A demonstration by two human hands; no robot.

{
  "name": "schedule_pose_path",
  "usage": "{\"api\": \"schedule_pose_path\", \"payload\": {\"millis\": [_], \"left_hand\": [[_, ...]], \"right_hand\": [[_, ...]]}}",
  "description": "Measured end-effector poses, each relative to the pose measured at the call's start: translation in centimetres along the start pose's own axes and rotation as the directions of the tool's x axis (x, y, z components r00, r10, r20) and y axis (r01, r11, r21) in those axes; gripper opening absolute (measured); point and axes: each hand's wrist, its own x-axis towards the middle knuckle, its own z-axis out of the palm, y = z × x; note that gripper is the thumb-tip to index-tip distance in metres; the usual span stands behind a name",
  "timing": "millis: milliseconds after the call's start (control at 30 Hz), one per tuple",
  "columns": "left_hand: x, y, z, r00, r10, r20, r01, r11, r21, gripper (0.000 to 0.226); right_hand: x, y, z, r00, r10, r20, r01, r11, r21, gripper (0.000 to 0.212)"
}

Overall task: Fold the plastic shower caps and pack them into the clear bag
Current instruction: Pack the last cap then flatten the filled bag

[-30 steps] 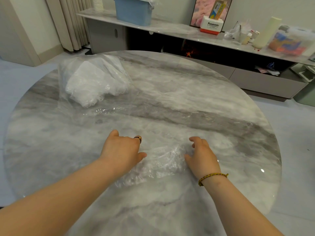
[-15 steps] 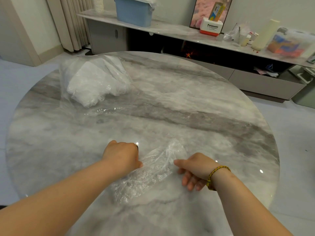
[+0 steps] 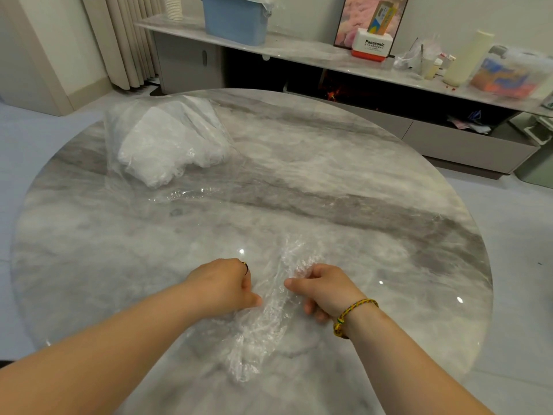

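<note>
The shower cap (image 3: 263,324) lies crumpled on the near part of the round marble table (image 3: 374,205), a long strip of clear film running from the near side up between the two hands. The left hand (image 3: 223,283) pinches its left edge with thumb and curled fingers. The right hand (image 3: 323,287), just to the right, has its fingers curled round a bunched part at the far end.

The film looks very light, limp and slippery, more likely to spring open or cling than to keep a crease. It probably wants holding at the gathered rim and pressing flat on the marble after each fold, and a hard tug may tear it.

Farther off on the left, well apart, sits the clear bag (image 3: 206,115), with a white heap (image 3: 155,151) inside that looks like packed caps.
</note>
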Motion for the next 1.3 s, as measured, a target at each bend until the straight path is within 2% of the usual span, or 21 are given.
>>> {"api": "schedule_pose_path", "payload": {"millis": [133, 200, 300, 367, 433, 500, 567, 633, 700, 767, 867, 1000, 1067, 1133, 1233, 1300], "left_hand": [[0.0, -0.6, -0.5, 0.991, -0.002, -0.133, -0.018, 0.989, -0.149, 0.021], [0.2, -0.7, -0.7, 0.984, -0.028, -0.178, -0.03, 0.949, -0.315, 0.038], [0.3, -0.3, -1.1, 0.992, -0.053, -0.113, -0.026, 0.796, -0.605, 0.048], [0.2, -0.3, -1.4, 0.998, -0.039, -0.057, -0.013, 0.697, -0.717, 0.045], [-0.1, -0.2, -1.8, 0.997, -0.009, -0.071, -0.051, 0.613, -0.789, 0.033], [-0.6, 0.2, -2.5, 0.989, 0.032, -0.146, -0.14, 0.535, -0.833, 0.021], [-1.1, 0.6, -3.3, 0.967, 0.051, -0.251, -0.247, 0.443, -0.862, 0.021], [-1.4, 0.8, -3.7, 0.936, 0.041, -0.35, -0.338, 0.386, -0.859, 0.023], [-1.8, 0.8, -3.9, 0.906, 0.062, -0.418, -0.408, 0.385, -0.828, 0.026], [-2.0, 0.4, -3.6, 0.892, 0.11, -0.438, -0.436, 0.458, -0.774, 0.028], [-1.8, -0.6, -2.7, 0.922, 0.198, -0.333, -0.372, 0.695, -0.616, 0.016], [-1.3, -1.8, -1.1, 0.968, 0.223, -0.118, -0.253, 0.849, -0.463, 0.029], [-1.5, -2.0, -0.7, 0.968, 0.243, -0.059, -0.245, 0.877, -0.414, 0.022], [-1.7, -2.0, -0.6, 0.972, 0.233, -0.017, -0.216, 0.87, -0.444, 0.017], [-1.9, -1.9, -0.8, 0.978, 0.206, 0.024, -0.168, 0.856, -0.49, 0.029], [-1.7, -1.8, -0.7, 0.982, 0.187, 0.013, -0.152, 0.836, -0.527, 0.019]], "right_hand": [[-0.4, -0.1, 0.7, 0.999, -0.017, 0.038, 0.014, 0.998, 0.066, 0.028], [-0.6, -0.3, 1.1, 0.998, -0.037, 0.054, 0.029, 0.989, 0.143, 0.025], [-0.7, -1.1, 0.9, 0.993, -0.103, 0.053, 0.085, 0.96, 0.265, 0.016], [-0.8, -1.8, 0.4, 0.984, -0.175, 0.038, 0.152, 0.928, 0.34, 0.015], [-1.0, -2.3, 0.1, 0.959, -0.282, 0.002, 0.263, 0.895, 0.361, 0.016], [-1.0, -2.5, -0.1, 0.891, -0.442, -0.1, 0.452, 0.848, 0.275, 0.023], [-1.0, -2.5, -0.2, 0.763, -0.611, -0.21, 0.64, 0.758, 0.125, 0.031], [-1.2, -2.6, -0.3, 0.644, -0.722, -0.253, 0.754, 0.655, 0.048, 0.034], [-1.5, -2.4, -0.3, 0.543, -0.805, -0.24, 0.823, 0.566, -0.037, 0.03], [-1.6, -1.8, -0.1, 0.489, -0.854, -0.176, 0.845, 0.514, -0.146, 0.033], [-1.3, -0.2, 0.4, 0.568, -0.823, -0.008, 0.789, 0.547, -0.281, 0.029], [-1.1, 1.3, 0.5, 0.673, -0.71, 0.206, 0.718, 0.562, -0.411, 0.014], [-1.3, 1.5, 0.4, 0.736, -0.62, 0.273, 0.667, 0.593, -0.452, 0.008], [-1.4, 1.4, 0.3, 0.799, -0.535, 0.275, 0.598, 0.657, -0.459, 0.026], [-1.1, 1.1, 0.4, 0.878, -0.426, 0.217, 0.478, 0.803, -0.355, 0.027], [-0.9, 0.7, 0.5, 0.914, -0.372, 0.161, 0.404, 0.861, -0.308, 0.028]]}}
